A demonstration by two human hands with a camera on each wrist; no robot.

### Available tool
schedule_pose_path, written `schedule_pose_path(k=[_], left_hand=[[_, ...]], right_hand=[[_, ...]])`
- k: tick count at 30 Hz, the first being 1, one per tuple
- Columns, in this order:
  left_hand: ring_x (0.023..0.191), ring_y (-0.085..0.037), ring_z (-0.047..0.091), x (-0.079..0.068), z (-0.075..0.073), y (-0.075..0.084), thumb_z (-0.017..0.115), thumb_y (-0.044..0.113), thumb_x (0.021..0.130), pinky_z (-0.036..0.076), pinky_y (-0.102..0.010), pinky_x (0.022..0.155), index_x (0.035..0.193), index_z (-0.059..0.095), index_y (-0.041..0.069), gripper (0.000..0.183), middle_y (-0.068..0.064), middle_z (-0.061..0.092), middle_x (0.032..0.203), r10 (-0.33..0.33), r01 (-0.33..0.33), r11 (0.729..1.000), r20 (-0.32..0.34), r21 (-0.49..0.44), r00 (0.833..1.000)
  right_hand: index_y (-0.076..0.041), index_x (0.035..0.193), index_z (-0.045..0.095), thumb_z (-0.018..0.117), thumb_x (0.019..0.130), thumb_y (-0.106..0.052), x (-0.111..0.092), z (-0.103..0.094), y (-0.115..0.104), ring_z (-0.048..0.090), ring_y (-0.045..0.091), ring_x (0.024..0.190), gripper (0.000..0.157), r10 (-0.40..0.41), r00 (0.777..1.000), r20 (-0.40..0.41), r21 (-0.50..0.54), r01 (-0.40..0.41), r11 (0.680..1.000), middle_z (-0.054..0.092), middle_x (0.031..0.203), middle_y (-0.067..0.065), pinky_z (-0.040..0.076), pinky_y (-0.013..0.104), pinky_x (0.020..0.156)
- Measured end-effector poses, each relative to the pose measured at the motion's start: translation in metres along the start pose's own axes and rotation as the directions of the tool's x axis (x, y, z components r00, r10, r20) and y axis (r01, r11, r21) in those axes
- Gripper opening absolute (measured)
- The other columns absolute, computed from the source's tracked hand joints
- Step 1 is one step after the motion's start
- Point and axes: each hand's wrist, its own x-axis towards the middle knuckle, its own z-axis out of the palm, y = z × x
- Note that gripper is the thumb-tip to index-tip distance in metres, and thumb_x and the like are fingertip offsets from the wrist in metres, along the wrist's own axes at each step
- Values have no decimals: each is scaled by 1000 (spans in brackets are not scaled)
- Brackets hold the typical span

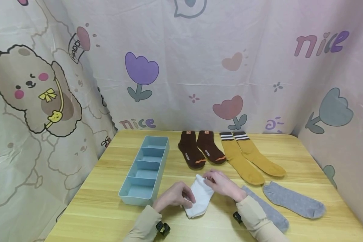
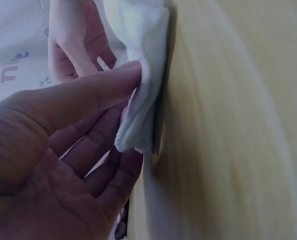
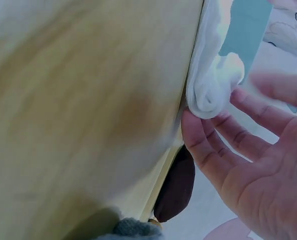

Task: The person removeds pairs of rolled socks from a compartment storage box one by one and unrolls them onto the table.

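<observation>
A folded white sock (image 1: 201,198) lies on the table between both hands, its layers showing at the edge in the wrist views. My left hand (image 1: 174,195) pinches its near left side, the thumb (image 2: 121,80) on top and fingers partly hidden behind the cloth. At the far right corner, my right hand (image 1: 223,183) touches the rolled fold (image 3: 208,100) with its fingertips. The right thumb (image 3: 281,87) is blurred and stands apart from the cloth. Left of the hands is a blue-green box (image 1: 145,171) with several compartments.
Brown socks (image 1: 189,151) lie at the back of the wooden table (image 1: 99,188), beside mustard socks (image 1: 245,164) with striped cuffs. Grey socks (image 1: 293,200) lie at the right, one partly behind the right forearm. Printed curtains (image 1: 181,67) surround the table.
</observation>
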Motion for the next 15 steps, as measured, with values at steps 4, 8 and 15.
schedule_pose_path(k=[4,8,15], left_hand=[[66,0,59,1,0,0,84,-4,70,50,-16,64,80,77,3,14,-6,76,76,7,-7,1000,1,-2,1000],[66,-1,59,0,0,0,83,-4,71,50,-16,63,80,77,3,13,-6,76,76,7,-7,1000,8,-16,1000],[67,-1,59,0,-1,-1,83,-4,71,51,-16,64,81,77,3,13,-7,76,77,10,-9,1000,15,-27,1000]], right_hand=[[-5,102,69,74,86,-9,3,0,-2,56,10,76,17,67,997,44,52,-70,996,66,89,1,47,21,65],[-3,103,69,74,80,0,6,2,-1,55,9,72,24,87,995,47,41,-89,995,66,85,2,47,20,63],[2,112,67,72,79,6,9,2,1,53,11,72,34,63,998,-8,0,-63,998,62,85,5,44,20,61]])
